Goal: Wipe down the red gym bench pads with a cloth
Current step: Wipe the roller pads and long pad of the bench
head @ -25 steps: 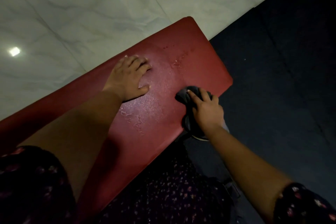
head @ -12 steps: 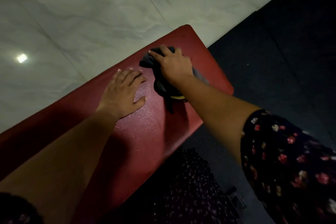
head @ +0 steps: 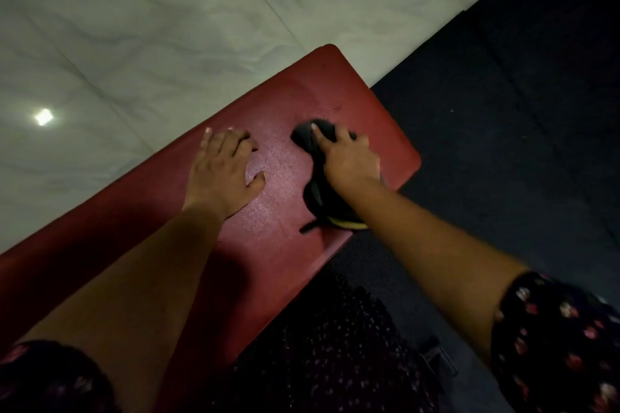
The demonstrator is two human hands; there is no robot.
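Head view, single frame.

The red bench pad (head: 335, 84) is seen running diagonally from the lower left to its rounded far end at upper centre. It is bordered on one side by marble-patterned floor tiles (head: 134, 27) and on the other by a dark floor mat (head: 503, 111).

The left hand (head: 223, 171) is laid flat on the pad, fingers straight and spread, nothing grasped. It is judged to be bracing the body.

The right hand (head: 349, 161) is placed on the dark cloth (head: 310, 139). The index finger is stretched forward over the bunched fabric and the other fingers are curled into it, so the cloth is gripped and pressed to the pad. The cloth is located near the far end, close to the mat-side edge. A yellow-trimmed tail is trailed back under the wrist. A floral sleeve (head: 553, 329) is noted on the right arm.

Progress, as judged:
- A fine damp-looking sheen is observed between the two hands, so this zone is taken as being wiped.
- A few small specks (head: 335, 109) are noted just beyond the cloth, and the far tip is taken as not yet finished.
- The near stretch is covered by shadow and the left forearm, so its condition cannot be told.
- Only one pad is in view. Any other pads cannot be assessed.
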